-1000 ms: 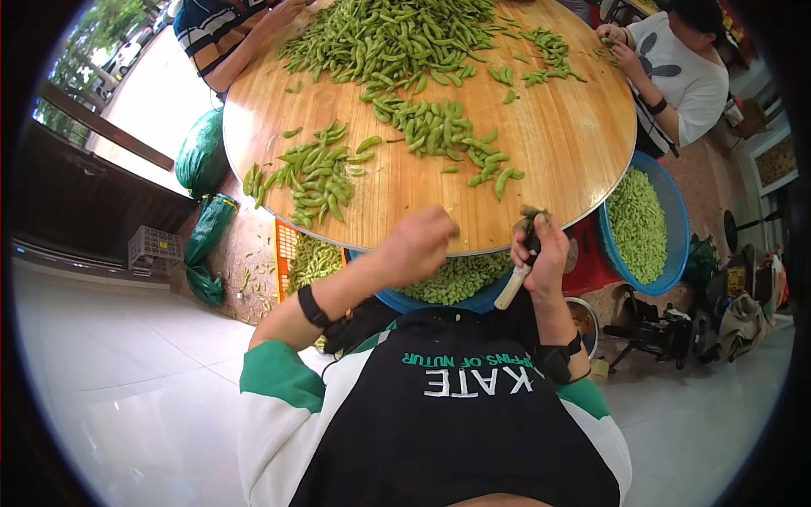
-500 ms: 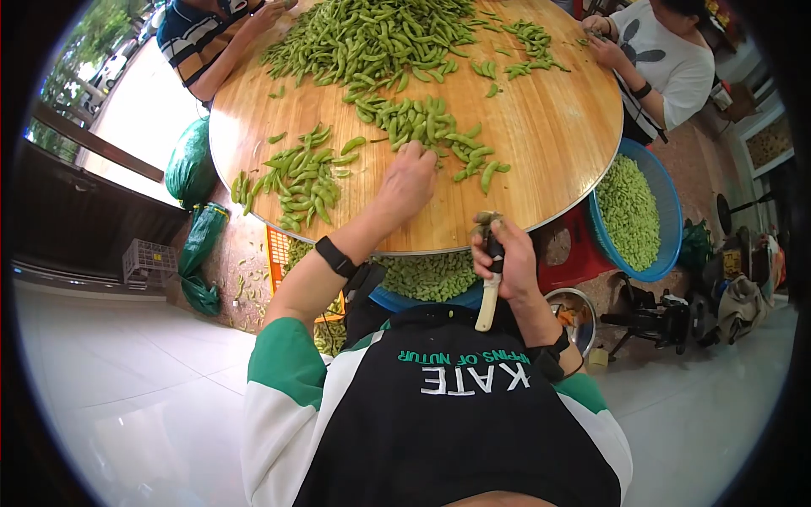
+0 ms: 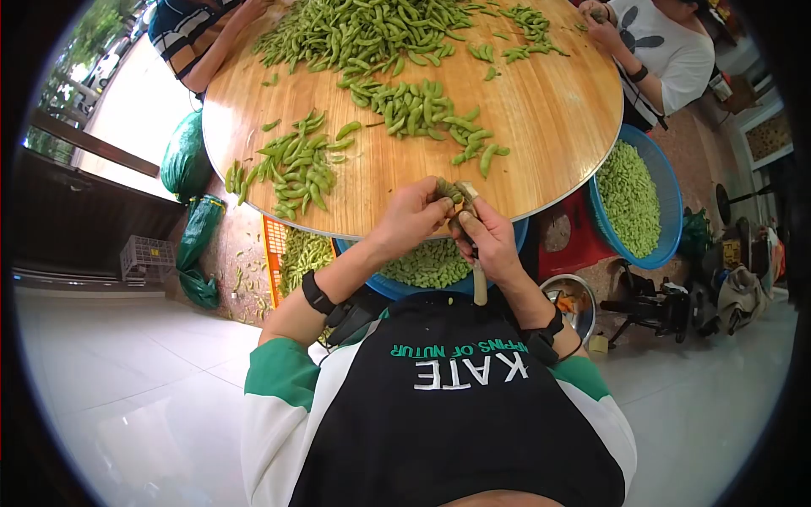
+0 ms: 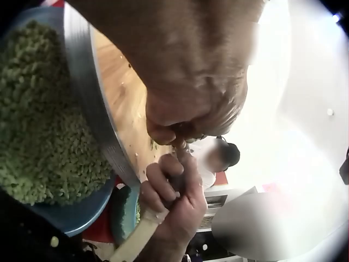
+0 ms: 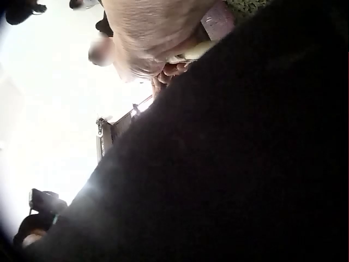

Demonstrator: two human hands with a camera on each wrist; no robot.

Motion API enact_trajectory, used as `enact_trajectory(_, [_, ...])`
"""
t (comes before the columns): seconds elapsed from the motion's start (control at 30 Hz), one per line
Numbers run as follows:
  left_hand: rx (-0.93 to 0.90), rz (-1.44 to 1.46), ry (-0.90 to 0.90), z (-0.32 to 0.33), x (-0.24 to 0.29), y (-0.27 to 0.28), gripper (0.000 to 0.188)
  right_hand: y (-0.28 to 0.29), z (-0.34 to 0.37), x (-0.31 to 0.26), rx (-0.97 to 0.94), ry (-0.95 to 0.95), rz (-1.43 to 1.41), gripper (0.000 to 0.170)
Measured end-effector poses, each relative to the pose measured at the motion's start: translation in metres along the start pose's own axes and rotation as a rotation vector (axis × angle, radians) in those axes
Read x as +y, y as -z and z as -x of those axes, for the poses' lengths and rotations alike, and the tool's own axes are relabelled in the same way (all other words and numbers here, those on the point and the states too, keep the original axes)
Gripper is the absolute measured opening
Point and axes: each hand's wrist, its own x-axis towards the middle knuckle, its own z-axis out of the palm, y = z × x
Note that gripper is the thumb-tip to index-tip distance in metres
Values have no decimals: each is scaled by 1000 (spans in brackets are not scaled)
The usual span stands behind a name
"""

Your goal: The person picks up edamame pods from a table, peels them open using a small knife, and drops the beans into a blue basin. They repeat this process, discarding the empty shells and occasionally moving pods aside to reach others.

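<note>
In the head view my left hand (image 3: 414, 218) pinches a few green soybean pods (image 3: 449, 193) over the table's near edge. Close against it, my right hand (image 3: 492, 241) grips a slim tool with a dark middle and a cream-coloured end (image 3: 480, 286) pointing down toward the shirt. The tool's kind cannot be told, as fingers cover much of it. The left wrist view shows both hands' fingertips meeting, the pale end (image 4: 136, 237) jutting below the right hand. Dark cloth (image 5: 218, 174) blocks most of the right wrist view. Below the hands sits a blue basin of shelled beans (image 3: 431, 264).
A round wooden table (image 3: 541, 127) bears a large pod heap (image 3: 363, 34) and smaller piles (image 3: 296, 165). Another blue basin (image 3: 672, 194) stands right, beside a red stool (image 3: 583, 237). An orange crate (image 3: 274, 245) stands left. Two people sit across the table.
My left hand reached forward to the pods on the table, then came back with some to my right hand. The right hand, still gripping the tool, moved slightly left.
</note>
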Motion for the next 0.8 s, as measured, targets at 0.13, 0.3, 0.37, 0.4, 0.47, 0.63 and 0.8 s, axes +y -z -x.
enact_trajectory(0.13, [65, -126, -48, 5, -3, -5, 14, -3, 3, -3, -9, 35, 27, 20])
enact_trajectory(0.3, [86, -196, -84, 7, -4, -8, 15, -2, 6, -6, -53, 10, -58, 19])
enact_trajectory(0.37, [127, -243, -167, 11, 2, -12, 15, 0, 6, -4, -46, 5, -48, 19])
enact_trajectory(0.4, [126, -243, -168, 12, 1, -13, 15, 1, 6, -3, -37, 3, -38, 20])
enact_trajectory(0.47, [162, -293, -203, 14, 0, -15, 16, 0, 7, -2, -19, 22, -32, 21])
enact_trajectory(0.63, [149, -168, -221, 12, -5, -15, 14, 0, 7, -3, 20, 79, 117, 31])
enact_trajectory(0.8, [-11, 128, -128, 4, -12, -8, 10, 6, 6, -6, -13, 87, 88, 29])
